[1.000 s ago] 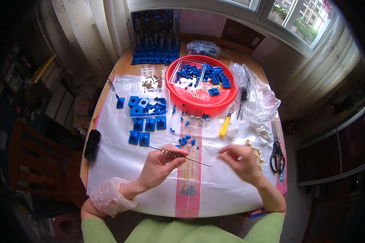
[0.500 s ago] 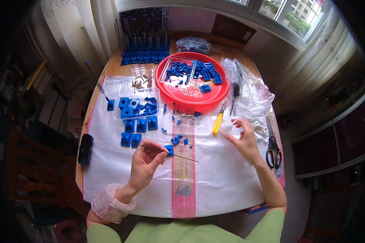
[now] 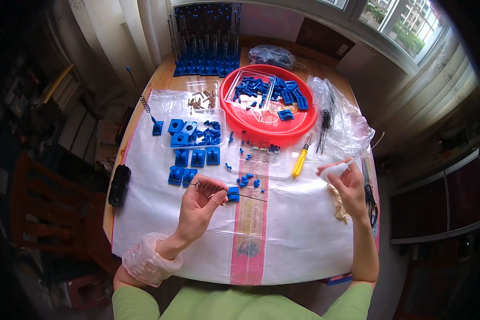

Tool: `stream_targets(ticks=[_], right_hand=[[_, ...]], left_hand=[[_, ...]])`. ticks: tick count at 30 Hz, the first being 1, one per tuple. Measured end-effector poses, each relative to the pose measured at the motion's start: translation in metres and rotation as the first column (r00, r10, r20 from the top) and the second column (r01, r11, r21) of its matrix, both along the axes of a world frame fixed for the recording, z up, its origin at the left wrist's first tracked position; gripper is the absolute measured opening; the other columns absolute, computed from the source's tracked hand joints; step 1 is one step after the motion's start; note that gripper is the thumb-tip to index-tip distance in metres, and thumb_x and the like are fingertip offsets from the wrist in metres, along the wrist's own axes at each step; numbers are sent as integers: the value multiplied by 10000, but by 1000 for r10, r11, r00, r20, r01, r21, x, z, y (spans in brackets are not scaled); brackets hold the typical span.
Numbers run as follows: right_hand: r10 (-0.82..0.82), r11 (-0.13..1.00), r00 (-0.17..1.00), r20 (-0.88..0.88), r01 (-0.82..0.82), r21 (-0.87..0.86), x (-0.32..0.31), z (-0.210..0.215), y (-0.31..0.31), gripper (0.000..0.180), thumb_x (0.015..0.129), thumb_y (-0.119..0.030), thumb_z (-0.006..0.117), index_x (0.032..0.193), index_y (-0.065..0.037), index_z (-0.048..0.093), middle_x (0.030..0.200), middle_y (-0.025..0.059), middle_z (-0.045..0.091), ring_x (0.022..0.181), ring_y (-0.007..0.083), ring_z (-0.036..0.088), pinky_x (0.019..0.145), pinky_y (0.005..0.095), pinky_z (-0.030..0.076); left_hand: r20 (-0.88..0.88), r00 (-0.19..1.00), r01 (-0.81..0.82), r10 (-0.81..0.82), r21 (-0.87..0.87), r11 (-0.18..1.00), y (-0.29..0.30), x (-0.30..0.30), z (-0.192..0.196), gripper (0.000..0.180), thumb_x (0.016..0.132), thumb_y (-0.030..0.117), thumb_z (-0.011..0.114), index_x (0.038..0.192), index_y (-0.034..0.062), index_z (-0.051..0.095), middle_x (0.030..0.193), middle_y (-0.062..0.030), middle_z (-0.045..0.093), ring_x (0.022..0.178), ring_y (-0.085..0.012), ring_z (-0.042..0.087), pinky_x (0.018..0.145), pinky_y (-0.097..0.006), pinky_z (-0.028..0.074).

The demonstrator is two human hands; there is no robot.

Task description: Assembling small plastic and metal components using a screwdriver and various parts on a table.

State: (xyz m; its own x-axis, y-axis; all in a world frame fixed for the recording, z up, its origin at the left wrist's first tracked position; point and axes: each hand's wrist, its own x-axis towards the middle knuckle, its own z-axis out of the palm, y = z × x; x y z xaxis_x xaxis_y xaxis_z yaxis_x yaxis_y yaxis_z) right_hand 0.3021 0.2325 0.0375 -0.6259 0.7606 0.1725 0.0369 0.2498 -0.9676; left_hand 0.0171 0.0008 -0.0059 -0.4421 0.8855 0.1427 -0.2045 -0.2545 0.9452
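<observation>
My left hand (image 3: 200, 205) pinches a thin dark rod with a coiled spring section (image 3: 210, 186), its straight end pointing right. Just behind those fingers a small blue plastic base (image 3: 233, 194) lies on the white sheet. Farther right, my right hand (image 3: 349, 186) is closed around a small white squeeze bottle (image 3: 333, 172) whose long thin spout rises to the right. Small blue plugs (image 3: 245, 180) lie between the hands. Several blue square bases (image 3: 198, 157) stand left of them, in front of a clear tray (image 3: 222, 140) of blue parts.
A red basin (image 3: 309, 124) holds blue parts and a clear box. A yellow-handled screwdriver (image 3: 300, 163) lies near a clear lid with metal nuts. Dark spring rods (image 3: 324, 128) rest by a plastic bag. Scissors (image 3: 372, 202), a crumpled beige piece (image 3: 338, 205) and a black case (image 3: 119, 185) are near the edges.
My right hand has closed on the white bottle and lifted it to the right, tilting its spout. My left hand still holds the spring rod. The whole view has shifted slightly.
</observation>
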Motion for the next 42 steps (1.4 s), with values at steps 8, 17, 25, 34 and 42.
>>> stream_targets(ticks=[8,17,25,34,42], right_hand=[[158,949,966,-204,-206,-239,29,-33,4,363,952,-350,756,1058,-48,584,923,87,682,809,138,636,703,274,499],[28,858,958,-286,-170,-485,37,-34,9,390,899,-383,812,1016,-94,577,840,-8,569,626,40,456,494,209,328],[-24,815,963,-267,-136,-563,30,-45,4,351,886,-324,833,965,-102,573,770,-47,565,561,-6,381,444,155,279],[-104,831,989,-108,27,-556,18,-43,-9,299,929,-361,780,917,-110,619,729,-68,577,524,-28,338,424,152,248],[-128,831,984,-124,38,-555,13,-41,-13,251,974,-321,725,882,-110,625,718,-81,573,507,-34,324,431,155,247]], left_hand=[[-11,998,-59,59,15,998,4,-2,-5,180,991,3,650,1099,41,511,1046,-77,644,869,-100,617,763,-248,512],[-2,998,-63,63,37,997,3,-2,-7,165,986,-8,645,1075,46,516,1026,-79,647,838,-96,615,741,-242,507],[-8,999,-36,36,15,999,4,0,-9,166,985,-10,644,1074,46,516,1031,-79,644,842,-94,615,742,-242,508],[-17,994,-107,107,-1,994,4,-2,-10,204,979,0,657,1094,49,496,1014,-72,636,827,-102,616,732,-244,508],[-7,995,-99,99,10,995,5,-3,-11,205,978,-9,656,1089,49,493,1009,-71,634,830,-101,616,733,-246,507]])
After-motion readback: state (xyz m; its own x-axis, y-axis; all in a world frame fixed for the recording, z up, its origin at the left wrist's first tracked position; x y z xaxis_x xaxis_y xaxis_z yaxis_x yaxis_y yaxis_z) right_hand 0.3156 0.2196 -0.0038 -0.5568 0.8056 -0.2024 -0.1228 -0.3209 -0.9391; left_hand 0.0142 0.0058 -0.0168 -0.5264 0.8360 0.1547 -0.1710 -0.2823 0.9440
